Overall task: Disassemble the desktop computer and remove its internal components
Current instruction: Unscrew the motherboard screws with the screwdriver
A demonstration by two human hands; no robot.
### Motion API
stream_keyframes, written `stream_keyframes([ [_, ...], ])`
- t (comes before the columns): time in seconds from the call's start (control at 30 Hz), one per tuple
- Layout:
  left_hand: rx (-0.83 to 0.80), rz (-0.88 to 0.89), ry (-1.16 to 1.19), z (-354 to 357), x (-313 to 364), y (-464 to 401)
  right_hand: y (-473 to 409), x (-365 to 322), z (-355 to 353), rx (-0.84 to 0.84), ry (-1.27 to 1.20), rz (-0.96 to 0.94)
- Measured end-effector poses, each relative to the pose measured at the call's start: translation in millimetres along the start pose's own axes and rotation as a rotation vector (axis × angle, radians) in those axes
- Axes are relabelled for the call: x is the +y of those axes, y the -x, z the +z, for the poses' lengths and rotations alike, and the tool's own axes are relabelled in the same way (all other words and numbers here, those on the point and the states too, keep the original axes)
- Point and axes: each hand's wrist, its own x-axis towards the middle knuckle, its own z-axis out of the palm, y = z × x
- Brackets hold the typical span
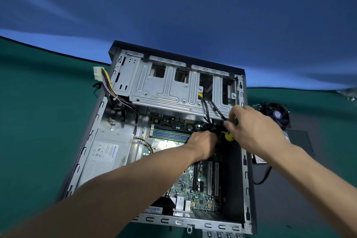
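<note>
The desktop computer case (245, 141) is lying open on its side on the green worktop (38, 121), and both hands are working deep inside it, near the far right corner of the motherboard (202, 185). The right hand (251, 127) is gripping a screwdriver with a yellow and black handle (229, 136); its fingers are curling round the handle, and the tip is pointing down toward the board, hidden from view. The left hand (204, 143) is sitting just beside it, to its left, with fingers bent down onto something dark on the board; I cannot tell whether it is pinching a part or only pressing. Two black cables (210, 108) are running from the drive cage (173, 87), beyond the hands, down to the place where the hands are meeting. I judge the motherboard is a thin, stiff but fragile thing: it should be taken by its edges or bare corners, never by the small chips or slots, and it will bend or crack if it is lifted while one screw is still holding. The cables are soft and should be pulled by the plug, not by the wire. To the left of the left hand, the power supply (108, 152) looks heavy and rigid, good for a full grip on its metal box. A fan (277, 114) is lying on the worktop, to the right of the right hand, outside the case.
</note>
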Motion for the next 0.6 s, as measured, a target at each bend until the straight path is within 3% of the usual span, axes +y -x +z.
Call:
stream_keyframes([
  [0.6, 0.027, -0.052, 0.11, -1, 11, -5, 6, -4, -3, 0.07, 0.01, -0.005],
])
